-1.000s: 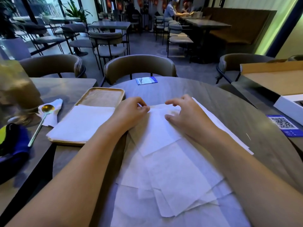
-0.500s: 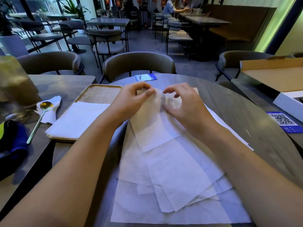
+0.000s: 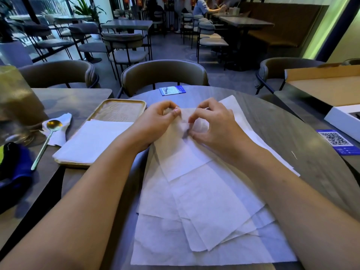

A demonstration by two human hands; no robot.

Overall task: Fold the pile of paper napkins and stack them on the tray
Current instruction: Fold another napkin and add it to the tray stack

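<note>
Head view: my left hand [image 3: 157, 121] and right hand [image 3: 212, 125] both pinched the far edge of the top napkin [image 3: 181, 154], lifted off the loose napkin pile [image 3: 204, 221] on the round table [image 3: 292, 133]. Left of them, folded napkins [image 3: 93, 141] lay on the wooden tray [image 3: 120, 112]. A spoon [image 3: 48, 133] rested on crumpled tissue beside it. QR card [image 3: 172, 90] beyond my fingers.

Top napkin [image 3: 181, 152]: thin white paper, far edge lifted off the pile and pinched by left hand [image 3: 155, 123] and right hand [image 3: 216, 127]. Pile of unfolded napkins [image 3: 204, 221]: white, overlapping askew on the round desk [image 3: 292, 133]. Wooden tray [image 3: 118, 111], left of pile; folded napkins [image 3: 91, 141] stacked flat on its near half.
</note>
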